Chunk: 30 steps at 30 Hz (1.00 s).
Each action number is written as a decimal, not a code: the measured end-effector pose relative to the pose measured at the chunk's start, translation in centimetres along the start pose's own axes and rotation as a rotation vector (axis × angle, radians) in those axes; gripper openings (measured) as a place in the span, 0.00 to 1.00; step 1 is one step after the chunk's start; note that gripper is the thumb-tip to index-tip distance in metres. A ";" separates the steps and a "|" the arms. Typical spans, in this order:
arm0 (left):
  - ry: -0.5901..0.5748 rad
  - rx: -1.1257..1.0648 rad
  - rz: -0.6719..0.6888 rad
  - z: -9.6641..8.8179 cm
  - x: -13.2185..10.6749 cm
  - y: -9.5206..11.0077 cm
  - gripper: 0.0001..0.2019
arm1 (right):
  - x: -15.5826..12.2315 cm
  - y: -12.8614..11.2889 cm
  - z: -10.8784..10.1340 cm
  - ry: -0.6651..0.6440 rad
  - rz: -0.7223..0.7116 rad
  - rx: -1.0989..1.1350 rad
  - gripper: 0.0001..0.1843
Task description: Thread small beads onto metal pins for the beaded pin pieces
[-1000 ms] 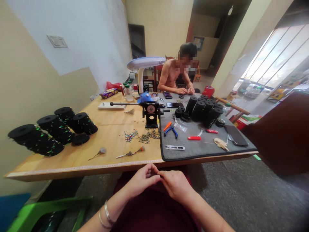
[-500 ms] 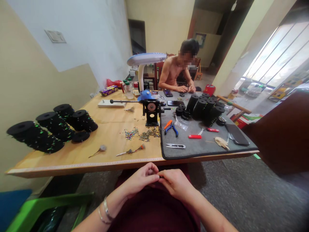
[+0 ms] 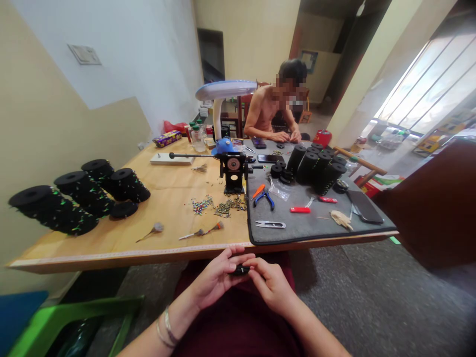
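Note:
A small black foam disc (image 3: 240,269) with a pale mark on its edge sits in my left hand (image 3: 219,275), partly covered by the thumb and fingers. The fingertips of my right hand (image 3: 267,280) pinch at the right edge of the disc; whether they hold a fine line there is too small to see. Both hands are low, over my lap, just in front of the table's edge. Nearest on the table (image 3: 156,183) lie two feathery brush-like pieces (image 3: 218,227) and silver thread snips (image 3: 270,224).
Black foam rolls (image 3: 70,198) with bright bits stand at left, more black rolls (image 3: 308,166) at right. A black winding device (image 3: 234,173), lamp (image 3: 226,89), small bead heap (image 3: 203,205), pliers (image 3: 265,198) and grey mat (image 3: 297,228) occupy the table. Across sits a person (image 3: 266,114).
My left hand has turned and opened somewhat, bringing the black disc into view. My right fingers have shifted slightly and now pinch at its right edge.

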State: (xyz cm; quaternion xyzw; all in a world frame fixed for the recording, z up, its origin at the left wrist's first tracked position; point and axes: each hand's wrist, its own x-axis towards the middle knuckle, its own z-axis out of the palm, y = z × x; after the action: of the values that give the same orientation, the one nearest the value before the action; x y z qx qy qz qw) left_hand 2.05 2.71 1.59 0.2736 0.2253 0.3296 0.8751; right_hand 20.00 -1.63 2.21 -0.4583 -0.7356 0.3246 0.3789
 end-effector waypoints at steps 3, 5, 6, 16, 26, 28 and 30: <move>0.020 0.085 -0.030 -0.1 0.0 0.1 0.18 | 0.2 -0.1 0.0 -0.061 -0.027 -0.117 0.15; 0.086 0.251 -0.049 -0.1 0.0 0.2 0.15 | 0.3 0.1 0.1 -0.091 -0.035 -0.266 0.15; 0.122 0.341 -0.057 -0.1 0.1 0.3 0.14 | 0.4 0.2 0.1 -0.104 -0.044 -0.336 0.14; 0.084 0.144 -0.063 -0.1 0.0 0.4 0.18 | 0.3 0.7 -0.6 0.109 0.081 -0.121 0.08; -0.050 0.049 0.019 0.1 0.0 -0.1 0.32 | 0.2 0.9 2.1 0.223 0.260 0.361 0.11; 0.012 0.137 0.006 0.2 0.0 -0.1 0.31 | 0.1 0.7 1.9 0.242 0.177 0.229 0.08; 0.087 0.274 -0.001 0.4 0.1 -0.1 0.28 | 0.1 0.6 1.7 0.249 0.096 0.083 0.06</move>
State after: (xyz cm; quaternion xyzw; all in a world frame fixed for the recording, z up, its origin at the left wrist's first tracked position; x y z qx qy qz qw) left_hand 2.37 2.56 1.81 0.3759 0.3059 0.3069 0.8191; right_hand 18.76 -1.53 0.89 -0.5135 -0.6463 0.3130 0.4698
